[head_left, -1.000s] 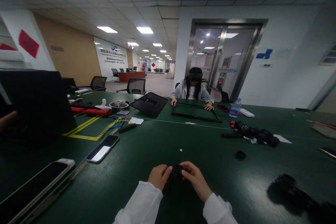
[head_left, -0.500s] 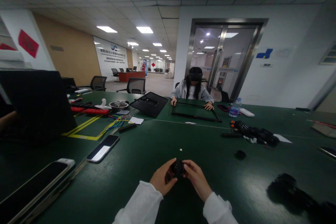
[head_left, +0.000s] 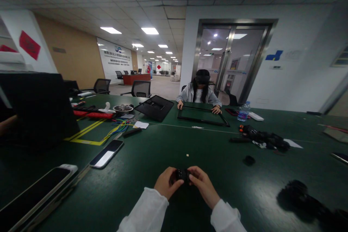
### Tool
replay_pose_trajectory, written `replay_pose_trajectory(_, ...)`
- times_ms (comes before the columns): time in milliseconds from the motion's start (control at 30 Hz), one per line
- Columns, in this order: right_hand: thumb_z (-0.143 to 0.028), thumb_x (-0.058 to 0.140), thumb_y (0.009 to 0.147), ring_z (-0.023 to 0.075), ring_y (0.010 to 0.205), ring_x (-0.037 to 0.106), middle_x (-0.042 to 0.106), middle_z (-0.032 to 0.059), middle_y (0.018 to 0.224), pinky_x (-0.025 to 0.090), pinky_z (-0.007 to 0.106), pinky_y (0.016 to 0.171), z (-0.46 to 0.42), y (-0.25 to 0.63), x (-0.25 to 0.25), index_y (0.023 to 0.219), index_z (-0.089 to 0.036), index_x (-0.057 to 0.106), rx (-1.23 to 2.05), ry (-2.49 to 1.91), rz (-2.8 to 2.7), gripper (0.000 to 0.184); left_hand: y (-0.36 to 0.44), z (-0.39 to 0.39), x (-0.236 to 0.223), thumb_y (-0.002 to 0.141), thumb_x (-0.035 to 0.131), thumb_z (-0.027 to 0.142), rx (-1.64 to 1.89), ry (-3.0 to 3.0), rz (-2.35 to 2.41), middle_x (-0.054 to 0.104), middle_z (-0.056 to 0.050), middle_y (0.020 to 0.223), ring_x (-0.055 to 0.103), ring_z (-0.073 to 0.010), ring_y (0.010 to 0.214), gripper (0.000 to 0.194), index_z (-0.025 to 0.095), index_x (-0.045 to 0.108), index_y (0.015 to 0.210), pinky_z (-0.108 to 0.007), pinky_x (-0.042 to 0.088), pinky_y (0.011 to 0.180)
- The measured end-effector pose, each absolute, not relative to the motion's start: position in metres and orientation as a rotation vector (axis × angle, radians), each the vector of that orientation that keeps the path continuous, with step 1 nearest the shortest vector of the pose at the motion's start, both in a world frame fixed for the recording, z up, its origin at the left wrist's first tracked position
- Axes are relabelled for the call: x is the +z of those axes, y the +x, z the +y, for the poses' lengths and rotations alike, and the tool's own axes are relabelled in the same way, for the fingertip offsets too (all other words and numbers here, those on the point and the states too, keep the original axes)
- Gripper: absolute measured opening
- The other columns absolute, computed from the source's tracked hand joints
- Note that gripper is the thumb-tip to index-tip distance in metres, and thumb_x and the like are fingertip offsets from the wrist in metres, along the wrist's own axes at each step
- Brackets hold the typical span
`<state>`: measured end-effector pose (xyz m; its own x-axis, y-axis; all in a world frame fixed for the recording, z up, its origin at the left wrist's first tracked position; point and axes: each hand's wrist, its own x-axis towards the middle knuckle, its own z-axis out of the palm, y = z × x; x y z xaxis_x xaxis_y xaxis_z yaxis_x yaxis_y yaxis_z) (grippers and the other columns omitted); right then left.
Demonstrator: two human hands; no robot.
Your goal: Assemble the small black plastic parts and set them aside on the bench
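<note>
Between my two hands is a small dark, rounded part (head_left: 182, 175), held low over the green table (head_left: 152, 152). Its exact kind is too dark to make out. My left hand (head_left: 167, 182) grips it from the left, thumb in front and fingers curled behind. From the right, my right hand (head_left: 200, 183) pinches its edge between thumb and fingers. Just beyond my hands lies a tiny pale square piece (head_left: 187, 155). Farther right on the tabletop sits a small black ring-like piece (head_left: 249, 160).
Two phones, one nearer (head_left: 35, 192) and one farther (head_left: 107, 154), lie at left. Black jointed assemblies rest at right, one farther (head_left: 265, 138), one nearer (head_left: 301, 199). Across the table a person (head_left: 199, 90) holds a black rectangular frame (head_left: 202, 120). A water bottle (head_left: 243, 111) stands beside them.
The dark part was turned and lifted slightly, then turned again and lowered between my fingers. My left fingers shifted their grip on it; my right hand stayed at its edge.
</note>
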<state>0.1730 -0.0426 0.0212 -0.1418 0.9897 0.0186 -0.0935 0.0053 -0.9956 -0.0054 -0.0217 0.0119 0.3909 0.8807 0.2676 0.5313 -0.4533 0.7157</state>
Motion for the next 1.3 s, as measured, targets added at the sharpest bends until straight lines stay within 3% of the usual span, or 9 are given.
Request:
replay_pose_trajectory(200, -0.032, 0.06, 0.065, 0.0178, 0.079, 0.052, 0.054, 0.0028, 0.09, 0.042, 0.032, 0.07, -0.0449, 0.1737, 0.026, 0.087, -0.02, 0.054, 1.365, -1.07, -1.301, 0.026, -0.0049, -0.0214, 0.0133, 0.077, 0.042, 0.043, 0.963, 2.163, 1.157, 0.053, -0.006, 0.08, 0.052, -0.016, 0.071, 0.033, 0.014, 0.052, 0.09, -0.027, 0.044, 0.061)
replay_pose_trajectory(433, -0.028, 0.06, 0.065, 0.018, 0.084, 0.052, 0.055, 0.0019, 0.092, 0.041, 0.033, 0.075, -0.0447, 0.1729, 0.0262, 0.085, -0.021, 0.054, 1.333, -1.058, -1.35, 0.023, -0.0055, -0.0236, 0.0137, 0.074, 0.048, 0.038, 1.066, 2.077, 1.153, 0.055, -0.008, 0.099, 0.054, -0.0184, 0.084, 0.04, 0.017, 0.044, 0.108, -0.029, 0.044, 0.07)
replay_pose_trajectory(600, -0.029, 0.063, 0.063, 0.0189, 0.085, 0.053, 0.056, 0.0024, 0.092, 0.041, 0.033, 0.075, -0.0452, 0.1724, 0.0272, 0.086, -0.02, 0.054, 1.333, -1.049, -1.397, 0.026, -0.0065, -0.0219, 0.0122, 0.076, 0.043, 0.04, 0.91, 2.038, 1.195, 0.055, 0.002, 0.062, 0.053, -0.0118, 0.053, 0.038, 0.018, 0.044, 0.107, -0.022, 0.042, 0.051)
replay_pose_trajectory(700, -0.029, 0.063, 0.063, 0.0192, 0.085, 0.053, 0.056, 0.0025, 0.09, 0.04, 0.033, 0.076, -0.0448, 0.1724, 0.0265, 0.086, -0.02, 0.054, 1.329, -1.056, -1.412, 0.027, -0.0069, -0.02, 0.0099, 0.079, 0.039, 0.038, 0.848, 1.991, 1.182, 0.05, 0.005, 0.054, 0.048, -0.0092, 0.044, 0.037, 0.019, 0.041, 0.11, -0.019, 0.038, 0.043)
replay_pose_trajectory(933, -0.035, 0.059, 0.065, 0.0174, 0.077, 0.053, 0.056, 0.0024, 0.084, 0.042, 0.03, 0.065, -0.0407, 0.1724, 0.0193, 0.085, -0.02, 0.055, 1.312, -1.053, -1.27, 0.025, -0.0059, -0.0232, 0.0111, 0.071, 0.054, 0.028, 0.821, 2.116, 1.098, 0.057, 0.001, 0.069, 0.054, -0.0124, 0.059, 0.062, 0.022, 0.025, 0.125, -0.023, 0.043, 0.056)
replay_pose_trajectory(1100, -0.038, 0.057, 0.067, 0.0172, 0.076, 0.052, 0.055, 0.0033, 0.085, 0.042, 0.03, 0.064, -0.0416, 0.1733, 0.0214, 0.086, -0.019, 0.055, 1.315, -1.083, -1.224, 0.027, -0.0041, -0.026, 0.0137, 0.073, 0.045, 0.014, 0.744, 2.115, 1.081, 0.06, 0.0, 0.08, 0.057, -0.0123, 0.066, 0.054, 0.026, 0.029, 0.123, -0.024, 0.045, 0.064)
replay_pose_trajectory(1300, -0.038, 0.055, 0.069, 0.0177, 0.078, 0.052, 0.055, 0.0033, 0.088, 0.042, 0.031, 0.067, -0.0437, 0.1737, 0.0258, 0.086, -0.02, 0.055, 1.335, -1.108, -1.25, 0.025, -0.0032, -0.0246, 0.011, 0.075, 0.046, 0.023, 0.717, 2.043, 1.149, 0.062, 0.001, 0.074, 0.059, -0.0142, 0.064, 0.052, 0.025, 0.028, 0.123, -0.027, 0.046, 0.063)
